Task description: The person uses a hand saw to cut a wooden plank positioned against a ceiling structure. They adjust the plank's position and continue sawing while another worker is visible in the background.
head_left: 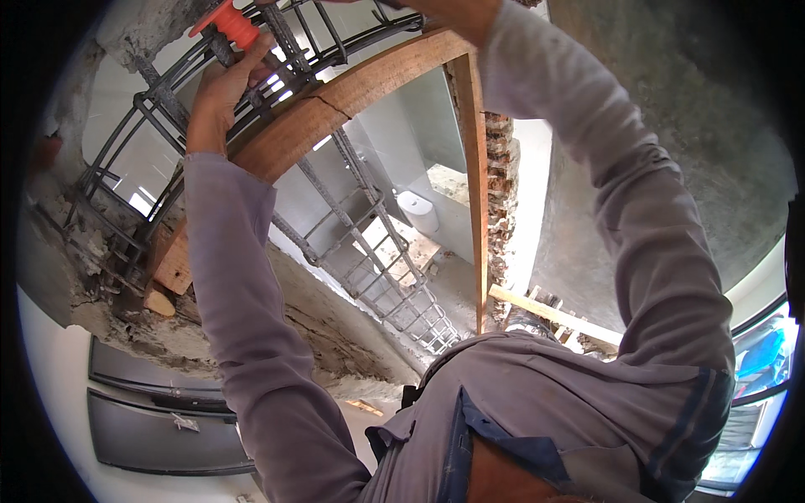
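Observation:
Both my arms reach up in grey-mauve sleeves. My left hand (233, 88) is at a cage of steel rebar (163, 99), closed with the thumb against an orange-red plastic spool (239, 29). A bar crosses in front of the spool, and some of the fingers are hidden behind the steel. Just under this hand runs a wooden beam (369, 80) with a dark crack across it. My right hand (459, 15) is raised at the top edge, above the beam's far end. Its fingers are mostly cut off by the picture's edge, so what they touch does not show.
A second rebar cage (365, 230) slants down between the walls. An upright wooden post (474, 184) stands beside broken brickwork (501, 180). Lower down are a white toilet tank (417, 211) and a light plank (553, 314). Rough concrete (92, 251) surrounds the bars at left.

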Demonstrator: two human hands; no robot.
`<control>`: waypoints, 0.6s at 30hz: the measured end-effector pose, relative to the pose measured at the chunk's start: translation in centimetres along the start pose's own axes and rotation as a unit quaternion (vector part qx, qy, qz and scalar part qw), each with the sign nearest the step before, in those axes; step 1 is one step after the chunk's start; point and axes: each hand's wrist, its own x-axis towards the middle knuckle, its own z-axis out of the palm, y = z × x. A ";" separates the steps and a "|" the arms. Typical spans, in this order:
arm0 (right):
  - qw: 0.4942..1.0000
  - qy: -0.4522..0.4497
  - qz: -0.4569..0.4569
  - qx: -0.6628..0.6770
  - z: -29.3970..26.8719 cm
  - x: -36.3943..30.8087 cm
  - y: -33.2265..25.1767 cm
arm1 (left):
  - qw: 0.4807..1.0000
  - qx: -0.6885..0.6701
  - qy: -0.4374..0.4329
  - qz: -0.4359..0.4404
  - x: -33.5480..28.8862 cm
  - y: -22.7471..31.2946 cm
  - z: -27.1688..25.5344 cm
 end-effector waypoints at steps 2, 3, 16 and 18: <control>0.988 0.086 -0.066 0.112 6.2 0.5 0.0 | 0.998 0.044 0.022 -0.025 -1.8 -1.6 -1.9; 0.977 0.150 -0.122 0.090 7.1 1.4 -0.2 | 0.998 0.051 0.024 -0.024 -1.6 -1.0 -1.6; 0.986 0.012 -0.025 0.165 6.2 1.2 -2.7 | 0.919 0.364 0.090 0.118 -6.0 4.5 -4.1; 0.987 0.085 -0.068 0.115 6.7 1.7 -1.9 | 0.870 0.467 0.147 0.053 -6.3 7.0 -2.1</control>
